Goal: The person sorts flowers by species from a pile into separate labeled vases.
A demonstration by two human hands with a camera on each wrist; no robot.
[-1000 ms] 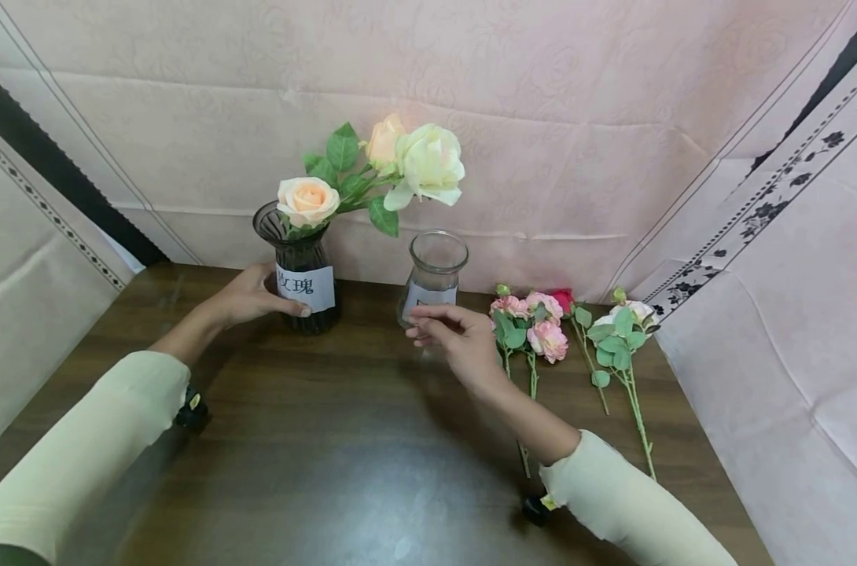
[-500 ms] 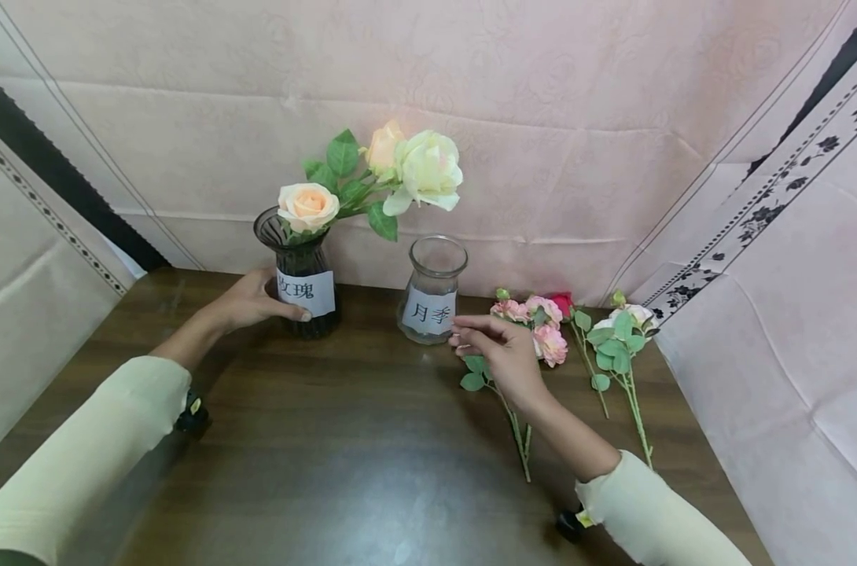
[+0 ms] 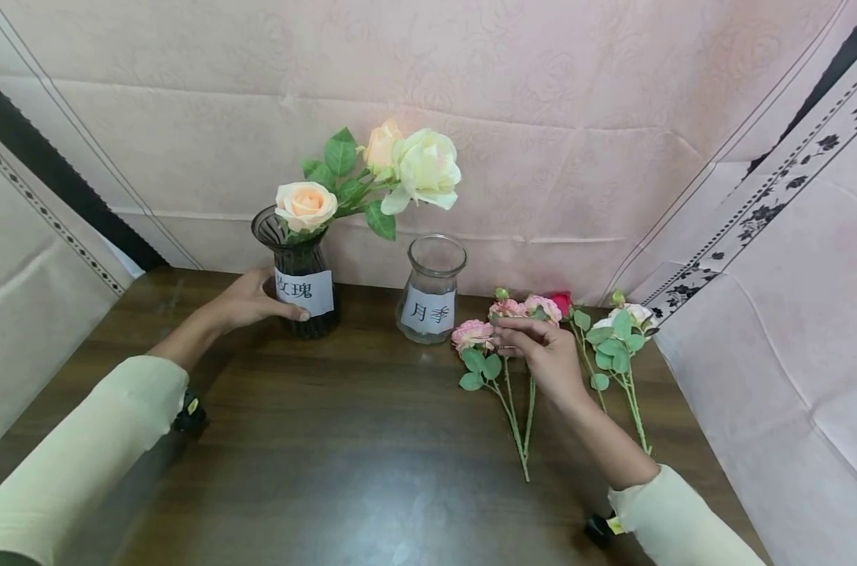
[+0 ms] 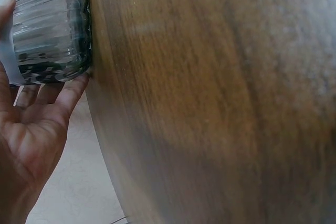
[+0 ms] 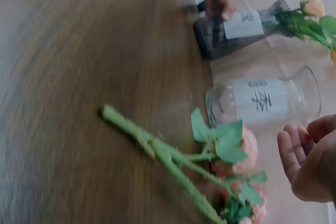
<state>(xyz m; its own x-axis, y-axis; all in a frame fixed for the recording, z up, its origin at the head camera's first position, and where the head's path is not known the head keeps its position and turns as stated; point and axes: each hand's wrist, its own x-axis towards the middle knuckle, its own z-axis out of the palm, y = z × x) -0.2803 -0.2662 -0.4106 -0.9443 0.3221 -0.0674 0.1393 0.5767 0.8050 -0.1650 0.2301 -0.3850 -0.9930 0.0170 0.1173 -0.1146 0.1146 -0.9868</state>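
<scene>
My left hand [image 3: 247, 301] holds a dark ribbed glass vase [image 3: 303, 258], thumb on its white label and fingers behind it. A peach rose [image 3: 306, 206], a peach bud [image 3: 384, 148] and a large pale-green-white rose [image 3: 426, 170] stand in that vase, leaning right. My right hand [image 3: 550, 358], fingers loosely bent, hovers over a spray of pink flowers [image 3: 473, 336] lying on the table. Nothing shows between its fingers in the right wrist view, where the green stem [image 5: 173, 163] lies apart from the hand. A clear glass vase [image 3: 428, 308] with a white label stands between the hands.
A red flower [image 3: 561, 303] and a white flower spray [image 3: 621, 338] lie to the right of the pink one on the brown wooden table [image 3: 315, 456]. Pale patterned cloth [image 3: 513, 141] hangs behind and at both sides.
My right hand has moved right, from in front of the clear vase to above the pink flowers, uncovering the vase's label and a pink bloom. The left hand stays on the dark vase.
</scene>
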